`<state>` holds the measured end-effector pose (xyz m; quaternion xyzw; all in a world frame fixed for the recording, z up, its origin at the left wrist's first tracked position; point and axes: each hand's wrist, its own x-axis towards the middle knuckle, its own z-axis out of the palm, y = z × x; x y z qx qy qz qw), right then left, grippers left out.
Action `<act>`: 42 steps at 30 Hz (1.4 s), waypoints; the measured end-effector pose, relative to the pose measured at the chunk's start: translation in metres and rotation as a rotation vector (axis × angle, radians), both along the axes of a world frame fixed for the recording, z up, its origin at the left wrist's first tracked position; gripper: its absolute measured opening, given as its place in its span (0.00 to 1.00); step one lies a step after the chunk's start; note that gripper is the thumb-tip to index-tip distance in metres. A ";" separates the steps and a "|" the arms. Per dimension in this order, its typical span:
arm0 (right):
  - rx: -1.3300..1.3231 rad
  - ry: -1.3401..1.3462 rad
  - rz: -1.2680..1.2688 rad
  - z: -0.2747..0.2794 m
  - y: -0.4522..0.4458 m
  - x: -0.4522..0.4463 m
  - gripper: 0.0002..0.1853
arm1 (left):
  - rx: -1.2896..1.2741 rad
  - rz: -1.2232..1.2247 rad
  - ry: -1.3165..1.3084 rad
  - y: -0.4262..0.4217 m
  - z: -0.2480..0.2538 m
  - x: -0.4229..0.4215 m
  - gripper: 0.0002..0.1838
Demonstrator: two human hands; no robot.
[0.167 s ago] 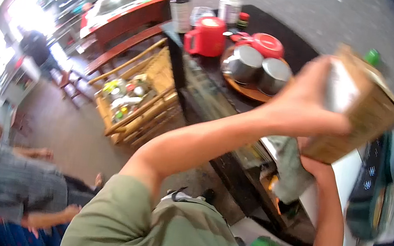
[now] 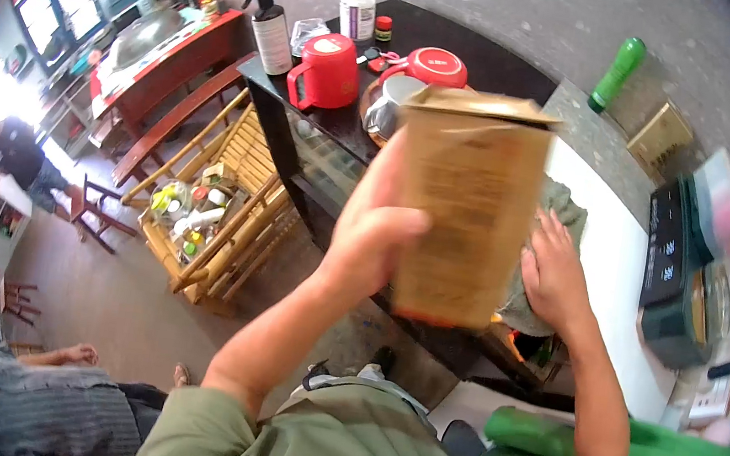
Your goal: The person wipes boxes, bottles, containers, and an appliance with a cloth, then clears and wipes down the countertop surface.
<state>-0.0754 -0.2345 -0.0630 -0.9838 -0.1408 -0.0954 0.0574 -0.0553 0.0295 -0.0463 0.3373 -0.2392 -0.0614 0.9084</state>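
Note:
My left hand (image 2: pixel 369 233) grips a tall brown cardboard box (image 2: pixel 472 219) by its left side, holding it up over the edge of the furniture. To the right of the box, my right hand (image 2: pixel 555 271) lies with spread fingers on a grey-green cloth (image 2: pixel 562 203) on the white surface (image 2: pixel 605 260). Behind the box, a red mug (image 2: pixel 326 71), a red cup turned upside down (image 2: pixel 437 67) and a metal cup (image 2: pixel 392 107) stand on the dark tabletop (image 2: pixel 499 50). The box hides part of the round tray under the cups.
A spray bottle (image 2: pixel 272 27) and a white jar (image 2: pixel 356 13) stand at the back. Right are a green bottle (image 2: pixel 619 72), a small box (image 2: pixel 661 140) and an appliance (image 2: pixel 682 270). A bamboo stand (image 2: pixel 250 153) holds several items. One person (image 2: pixel 64 414) is lower left, another (image 2: pixel 20 155) farther back.
The box has moved left and now stands more upright in my left hand. My right hand, before behind the box's lower end, now rests on the cloth. The view has shifted.

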 end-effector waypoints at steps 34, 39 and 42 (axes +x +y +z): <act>0.559 -0.579 0.358 -0.079 0.169 -0.086 0.20 | 1.130 0.415 -0.126 0.109 -0.124 -0.122 0.55; 1.459 -0.177 -0.072 -0.085 0.145 -0.090 0.11 | 0.841 0.352 0.123 0.098 -0.130 -0.119 0.56; 1.202 -0.221 0.346 -0.094 0.140 -0.084 0.16 | 0.976 0.413 -0.038 0.089 -0.130 -0.112 0.56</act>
